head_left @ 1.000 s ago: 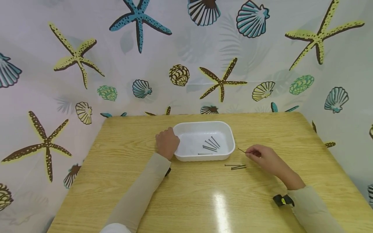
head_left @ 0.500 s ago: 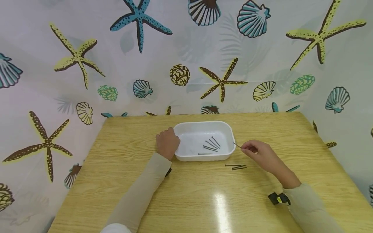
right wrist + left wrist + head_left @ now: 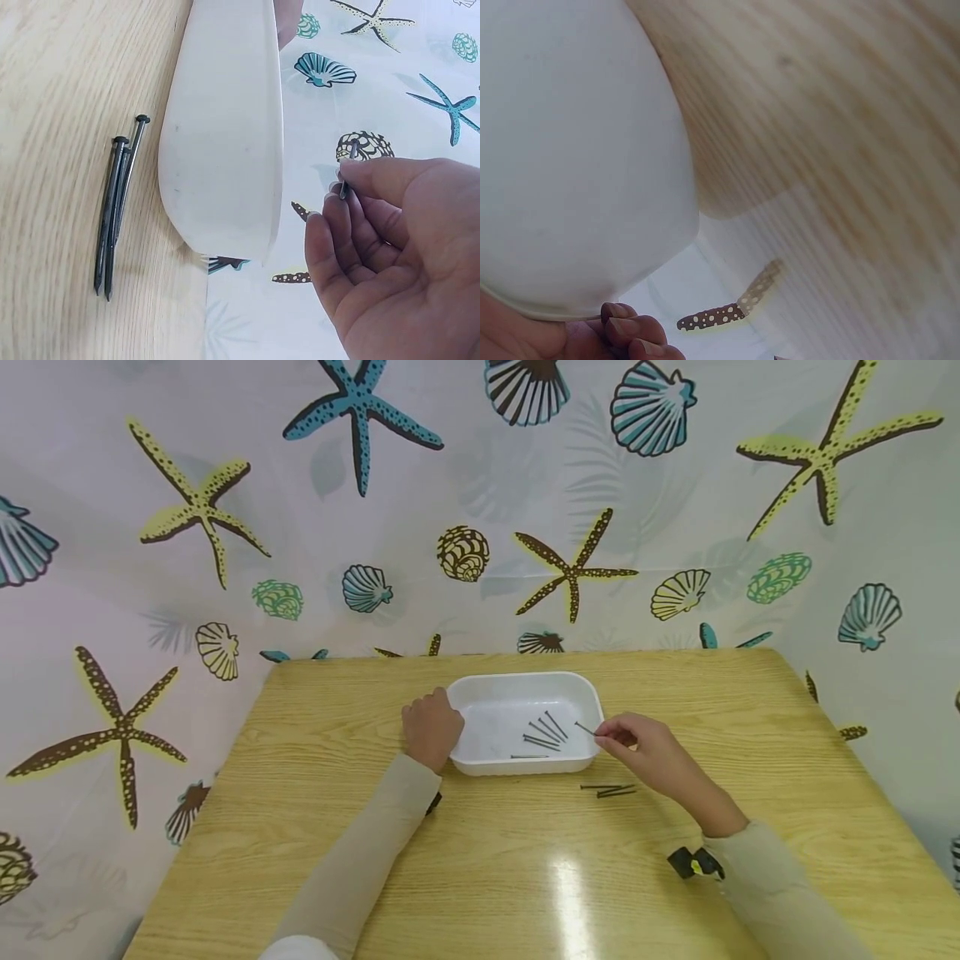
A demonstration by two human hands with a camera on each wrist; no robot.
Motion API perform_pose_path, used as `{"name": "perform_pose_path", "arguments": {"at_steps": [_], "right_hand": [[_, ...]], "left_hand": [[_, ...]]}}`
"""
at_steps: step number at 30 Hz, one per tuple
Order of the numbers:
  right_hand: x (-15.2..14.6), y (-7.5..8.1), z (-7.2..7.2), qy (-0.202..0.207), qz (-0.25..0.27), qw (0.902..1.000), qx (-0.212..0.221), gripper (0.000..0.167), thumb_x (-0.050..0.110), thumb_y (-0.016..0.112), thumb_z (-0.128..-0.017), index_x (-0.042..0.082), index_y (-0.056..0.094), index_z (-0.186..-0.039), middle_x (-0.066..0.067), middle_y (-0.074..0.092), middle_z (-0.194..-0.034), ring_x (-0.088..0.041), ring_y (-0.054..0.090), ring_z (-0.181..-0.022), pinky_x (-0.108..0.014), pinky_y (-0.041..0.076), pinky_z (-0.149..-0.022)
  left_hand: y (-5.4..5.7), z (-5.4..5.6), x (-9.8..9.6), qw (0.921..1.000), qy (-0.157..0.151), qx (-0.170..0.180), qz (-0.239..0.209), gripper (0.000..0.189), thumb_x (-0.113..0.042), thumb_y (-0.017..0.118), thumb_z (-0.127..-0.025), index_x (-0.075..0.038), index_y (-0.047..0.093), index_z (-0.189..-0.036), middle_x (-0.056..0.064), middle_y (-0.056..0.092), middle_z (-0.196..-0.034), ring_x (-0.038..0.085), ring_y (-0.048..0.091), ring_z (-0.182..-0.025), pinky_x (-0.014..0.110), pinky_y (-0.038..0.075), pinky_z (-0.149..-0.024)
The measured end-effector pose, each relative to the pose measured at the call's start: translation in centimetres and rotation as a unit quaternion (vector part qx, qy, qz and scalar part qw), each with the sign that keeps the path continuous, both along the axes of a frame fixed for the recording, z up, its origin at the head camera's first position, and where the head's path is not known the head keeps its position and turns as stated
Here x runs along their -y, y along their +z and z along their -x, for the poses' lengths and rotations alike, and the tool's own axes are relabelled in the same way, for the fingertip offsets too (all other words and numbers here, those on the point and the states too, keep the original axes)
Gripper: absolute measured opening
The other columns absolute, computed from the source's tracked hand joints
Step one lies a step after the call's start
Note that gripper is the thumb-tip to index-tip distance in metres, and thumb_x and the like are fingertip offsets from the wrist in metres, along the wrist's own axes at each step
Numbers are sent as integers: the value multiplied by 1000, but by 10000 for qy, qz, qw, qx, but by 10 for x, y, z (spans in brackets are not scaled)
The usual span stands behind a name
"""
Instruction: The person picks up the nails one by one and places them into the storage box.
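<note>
My right hand [image 3: 640, 745] pinches a nail [image 3: 585, 727] between thumb and fingertips, over the right rim of a white plastic tray [image 3: 480, 768]. The nail's head end points left, over the inside of the tray. In the right wrist view the same nail [image 3: 345, 187] shows short between the fingers. My left hand [image 3: 432, 730] grips the tray's left rim; the left wrist view shows its curled fingers [image 3: 634, 330] at the tray edge. Several dark nails [image 3: 542, 742] lie inside the tray, toward its right half. Three more nails [image 3: 112, 210] lie on the table in front of the tray.
The wooden table [image 3: 480, 877] carries the tray near its back half. A white curtain [image 3: 420, 510] printed with starfish and shells stands behind the table and along both sides. A glare spot shines on the table's front part.
My right hand has moved left and slightly up with the nail, from beside the tray to over its right rim. The left hand keeps its place on the tray.
</note>
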State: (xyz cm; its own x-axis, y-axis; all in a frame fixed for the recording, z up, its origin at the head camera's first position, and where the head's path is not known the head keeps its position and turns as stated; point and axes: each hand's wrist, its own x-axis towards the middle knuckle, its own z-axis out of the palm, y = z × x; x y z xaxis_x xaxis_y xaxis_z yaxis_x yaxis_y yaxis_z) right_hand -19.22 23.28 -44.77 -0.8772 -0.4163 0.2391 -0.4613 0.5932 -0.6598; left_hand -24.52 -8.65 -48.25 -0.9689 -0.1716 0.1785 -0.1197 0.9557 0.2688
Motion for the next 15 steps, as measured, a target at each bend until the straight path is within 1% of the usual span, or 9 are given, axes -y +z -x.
{"name": "perform_pose_path", "arguments": {"at_steps": [8,15], "right_hand": [[12,2,5,172,55,9998,-75,12,17,62,-89,9,66,-97,2,62,-87,-12,57,-78,-27,48,-68],[28,6,10,342,-48,9994,69,11,16,62,-89,8,65,-97,1,62,-86,-12,55,-77,-30,47,-70]], "left_hand": [[2,-2,0,10000,-10,-19,-16,21,-15,48,-86,-2,61,-94,14,64,-80,32,59,-74,44,41,-71],[3,-2,0,10000,3,-69,-26,20,-14,48,-86,-2,61,-93,15,64,-79,32,59,-73,44,41,-71]]}}
